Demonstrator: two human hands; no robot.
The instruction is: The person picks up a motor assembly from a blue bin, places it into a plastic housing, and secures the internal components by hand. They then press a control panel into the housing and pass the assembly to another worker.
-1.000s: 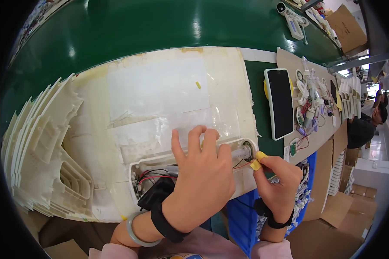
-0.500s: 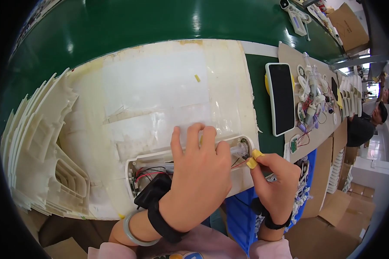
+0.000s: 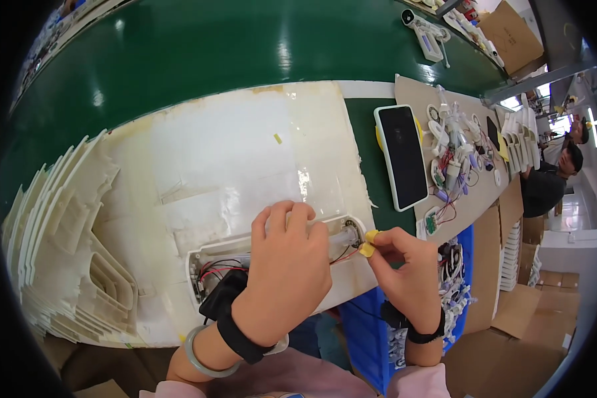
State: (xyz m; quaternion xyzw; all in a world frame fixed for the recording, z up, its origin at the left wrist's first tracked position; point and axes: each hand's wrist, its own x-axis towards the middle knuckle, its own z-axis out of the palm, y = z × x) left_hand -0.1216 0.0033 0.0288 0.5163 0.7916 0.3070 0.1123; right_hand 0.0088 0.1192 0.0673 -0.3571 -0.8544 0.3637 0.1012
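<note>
A long white plastic housing (image 3: 209,251) lies open side up near the front of the board, with red and black wires (image 3: 212,268) and a clear tubular part (image 3: 341,237) inside. My left hand (image 3: 288,265) spans the housing's middle and holds it, fingers bent over its far side; the thumb is hidden. Beside the housing's right end, my right hand (image 3: 404,272) pinches a thin red wire (image 3: 341,257) between thumb and forefinger. Both those fingertips wear yellow coverings (image 3: 367,249). A black block-shaped thing (image 3: 224,295) sits at my left wrist, over the housing's near edge.
Stacked white plastic shells (image 3: 66,245) stand at the left on the worn white board (image 3: 232,159). Rightward lie a phone (image 3: 403,158) and wired parts (image 3: 452,156) on cardboard. A blue bin (image 3: 371,331) of parts stands below the table edge. Two people (image 3: 554,176) are far right.
The whole scene has shifted left in the view. Both hands keep about the same places on the housing, the right one still pinching at its right end.
</note>
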